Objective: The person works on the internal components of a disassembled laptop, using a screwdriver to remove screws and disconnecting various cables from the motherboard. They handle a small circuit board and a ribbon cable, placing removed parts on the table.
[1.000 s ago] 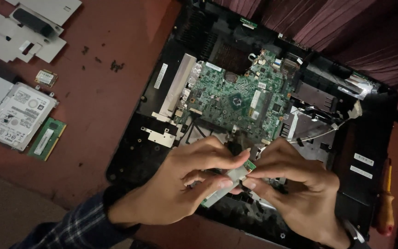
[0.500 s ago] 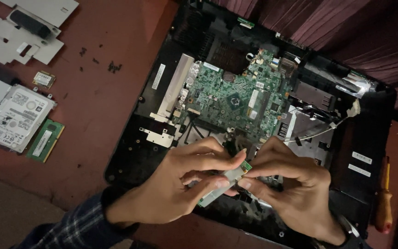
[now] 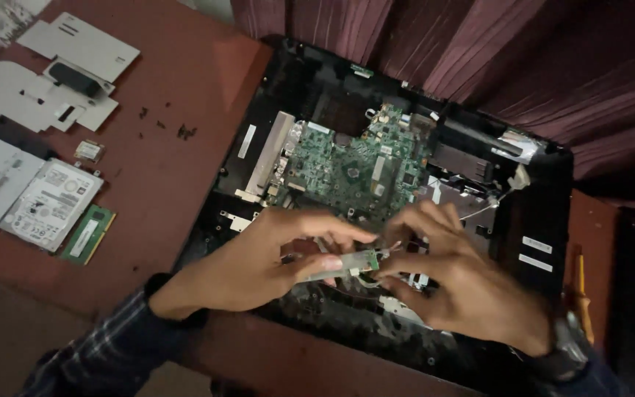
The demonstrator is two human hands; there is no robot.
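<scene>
An opened black laptop chassis [image 3: 545, 213] lies on the reddish-brown table with its green motherboard [image 3: 354, 169] exposed. Over the chassis's near half, my left hand [image 3: 259, 261] pinches a narrow green circuit strip [image 3: 347, 266] between thumb and fingers. My right hand [image 3: 457, 287] meets it from the right, its fingertips closed on the strip's right end, where thin wires come off. Both hands hide the chassis parts beneath them.
Grey cover plates [image 3: 53, 88] lie at the table's far left, with a hard drive [image 3: 51, 203], a green memory module [image 3: 87, 234] and a small square chip [image 3: 90, 151] beside them. Several tiny screws [image 3: 184, 132] sit near the chassis. A yellow-handled screwdriver [image 3: 580, 294] lies at right. Dark red curtains [image 3: 494, 59] hang behind.
The view has shifted, so the laptop sits lower and further right in frame. Both hands stay on the green strip, which now looks lifted slightly off the chassis.
</scene>
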